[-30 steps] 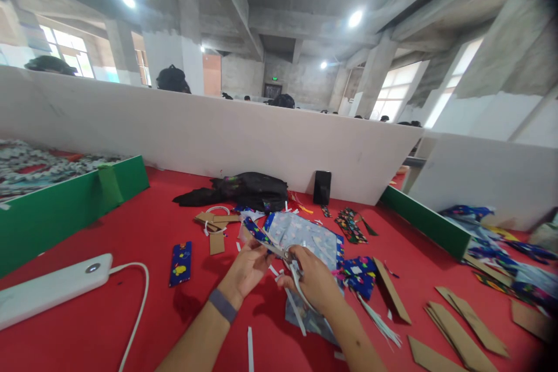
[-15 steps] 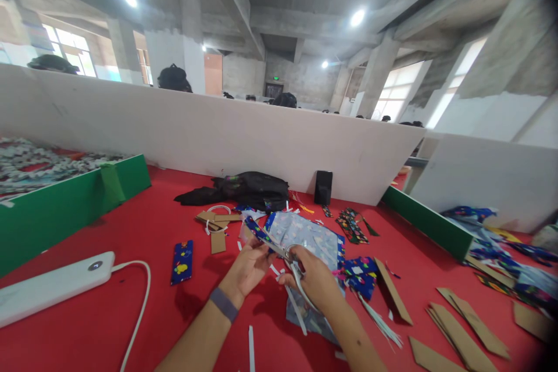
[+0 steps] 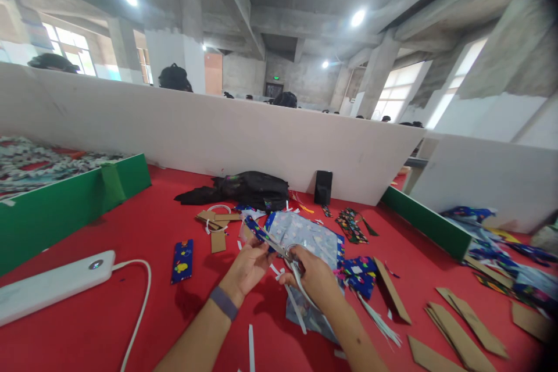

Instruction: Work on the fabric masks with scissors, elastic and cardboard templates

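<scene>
My left hand [image 3: 249, 267] is closed on a narrow piece of blue patterned fabric [image 3: 256, 228], held up above the table. A pair of scissors [image 3: 283, 251] with pale handles is in my right hand [image 3: 310, 276], its fingers through the loops. The blades point left and lie against the fabric near my left fingertips. Behind and beneath my hands spreads a larger fabric sheet [image 3: 307, 229], pale underside up with a blue edge. Thin white strips [image 3: 297, 309] lie below the scissors. My fingers partly hide the fabric piece.
A white power bank [image 3: 56, 288] with a cable lies left, near a blue patterned rectangle [image 3: 182, 261]. Cardboard strips [image 3: 462, 331] are scattered at right. A black cloth bundle [image 3: 253, 189] and a phone [image 3: 323, 187] are by the white partition [image 3: 244, 133]. Green dividers [image 3: 427, 224] flank the table.
Almost nothing differs. The scissors' blades appear slightly shifted against the blue fabric, while both hands keep their places.
</scene>
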The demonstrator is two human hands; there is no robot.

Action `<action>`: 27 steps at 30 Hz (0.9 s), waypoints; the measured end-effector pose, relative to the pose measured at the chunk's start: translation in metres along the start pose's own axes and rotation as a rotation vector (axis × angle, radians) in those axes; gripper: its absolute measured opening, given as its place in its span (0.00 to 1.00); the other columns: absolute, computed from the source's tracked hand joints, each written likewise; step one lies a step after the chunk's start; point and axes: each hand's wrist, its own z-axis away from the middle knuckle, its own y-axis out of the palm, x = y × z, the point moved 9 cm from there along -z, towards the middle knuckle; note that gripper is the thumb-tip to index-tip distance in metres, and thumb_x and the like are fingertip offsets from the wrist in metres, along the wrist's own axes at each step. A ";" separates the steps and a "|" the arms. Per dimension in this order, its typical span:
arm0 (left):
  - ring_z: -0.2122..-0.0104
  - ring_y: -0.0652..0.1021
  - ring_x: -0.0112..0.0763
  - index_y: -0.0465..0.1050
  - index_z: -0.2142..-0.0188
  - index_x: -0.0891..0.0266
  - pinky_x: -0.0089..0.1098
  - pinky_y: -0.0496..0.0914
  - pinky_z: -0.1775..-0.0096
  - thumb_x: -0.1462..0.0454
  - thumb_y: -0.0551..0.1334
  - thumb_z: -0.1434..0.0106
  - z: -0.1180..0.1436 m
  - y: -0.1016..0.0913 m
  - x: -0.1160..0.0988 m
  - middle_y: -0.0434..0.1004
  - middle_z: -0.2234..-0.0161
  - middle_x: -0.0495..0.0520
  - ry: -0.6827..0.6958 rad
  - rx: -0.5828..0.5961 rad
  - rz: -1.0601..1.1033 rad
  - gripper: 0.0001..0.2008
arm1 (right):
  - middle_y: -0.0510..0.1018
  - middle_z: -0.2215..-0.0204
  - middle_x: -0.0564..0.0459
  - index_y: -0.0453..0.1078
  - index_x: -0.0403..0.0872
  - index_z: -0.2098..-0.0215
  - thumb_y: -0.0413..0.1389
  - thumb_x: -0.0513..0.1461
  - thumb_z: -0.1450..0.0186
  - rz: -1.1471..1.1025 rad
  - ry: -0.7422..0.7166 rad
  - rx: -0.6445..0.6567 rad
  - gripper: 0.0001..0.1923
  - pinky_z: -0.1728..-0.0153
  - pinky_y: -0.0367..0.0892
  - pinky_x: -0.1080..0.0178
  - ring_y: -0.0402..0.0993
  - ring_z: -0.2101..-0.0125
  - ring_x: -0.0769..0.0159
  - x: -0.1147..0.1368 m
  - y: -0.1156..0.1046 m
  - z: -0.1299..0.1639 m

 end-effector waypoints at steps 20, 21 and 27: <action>0.67 0.77 0.27 0.72 0.70 0.62 0.29 0.69 0.61 0.74 0.65 0.51 0.003 0.002 0.000 0.78 0.70 0.48 -0.019 -0.048 0.022 0.10 | 0.77 0.68 0.52 0.66 0.50 0.58 0.53 0.51 0.42 0.095 0.025 0.016 0.18 0.74 0.55 0.67 0.74 0.68 0.60 0.001 -0.002 0.000; 0.67 0.77 0.27 0.73 0.70 0.62 0.29 0.69 0.61 0.74 0.65 0.51 0.003 0.002 0.000 0.78 0.70 0.48 -0.021 -0.046 0.023 0.09 | 0.77 0.68 0.52 0.66 0.50 0.58 0.53 0.51 0.42 0.098 0.029 0.017 0.18 0.74 0.55 0.67 0.74 0.68 0.60 0.001 -0.002 0.000; 0.66 0.77 0.28 0.74 0.68 0.62 0.31 0.70 0.59 0.74 0.66 0.51 0.001 0.003 0.001 0.79 0.69 0.49 -0.027 -0.025 0.026 0.10 | 0.77 0.69 0.53 0.66 0.51 0.57 0.53 0.50 0.41 0.114 0.025 0.004 0.18 0.74 0.56 0.66 0.75 0.68 0.60 0.001 -0.003 0.000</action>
